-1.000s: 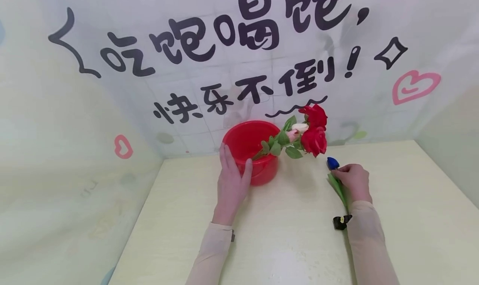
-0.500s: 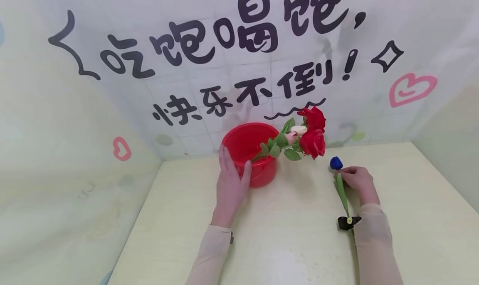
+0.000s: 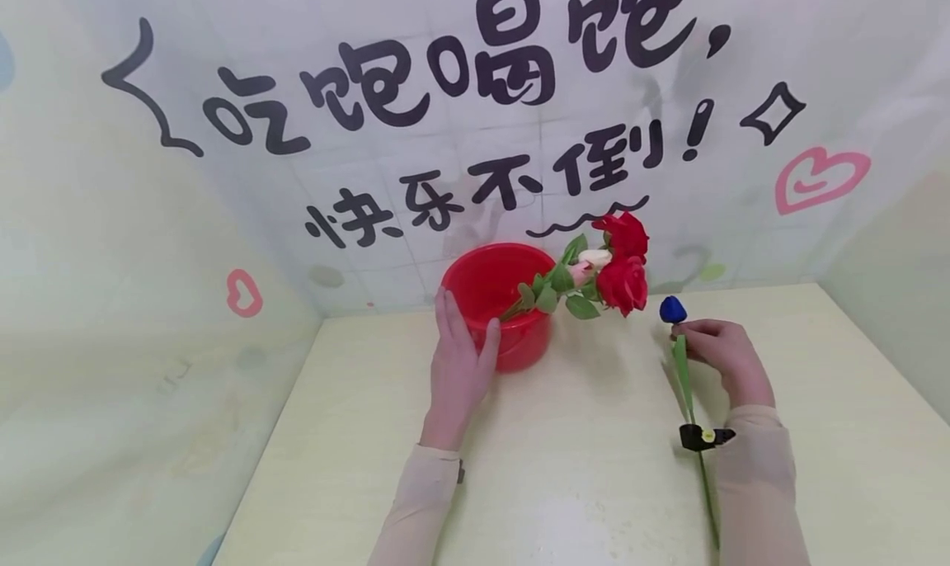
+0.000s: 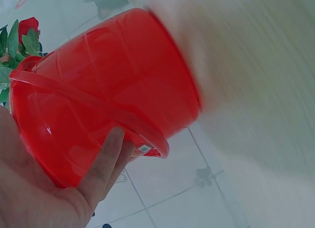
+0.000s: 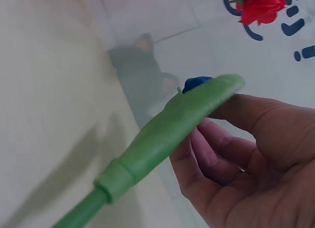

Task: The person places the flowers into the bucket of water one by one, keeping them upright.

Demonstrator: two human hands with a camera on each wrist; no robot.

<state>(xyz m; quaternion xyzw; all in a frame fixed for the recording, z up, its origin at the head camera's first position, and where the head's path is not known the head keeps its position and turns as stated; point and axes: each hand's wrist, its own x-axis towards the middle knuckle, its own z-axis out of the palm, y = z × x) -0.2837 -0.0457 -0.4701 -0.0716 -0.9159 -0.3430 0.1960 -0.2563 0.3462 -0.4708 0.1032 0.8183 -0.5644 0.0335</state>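
In the head view a red bucket (image 3: 519, 347) stands at the back of the table, with several artificial roses (image 3: 622, 281) leaning out over its right rim. My left hand (image 3: 460, 360) rests against the bucket's near left side, fingers straight along the wall and thumb at the rim. The left wrist view shows two fingertips on the wall beside the bucket's handle (image 4: 93, 102). To the right, my right hand (image 3: 723, 347) pinches a blue tulip (image 3: 673, 309) just below its bloom. The tulip's green leaf (image 5: 167, 122) and stem run back toward the right sleeve.
The pale table (image 3: 571, 467) ends at a back wall covering (image 3: 416, 252) with large black lettering and pink hearts. Coverings also hang at the left and right. A small black device (image 3: 698, 438) sits at the right wrist, overlapping the tulip stem in the head view.
My right hand, pinching the tulip, has shifted to the right and slightly away from me, and the bloom now stands farther forward. My left hand and the bucket have stayed in place.
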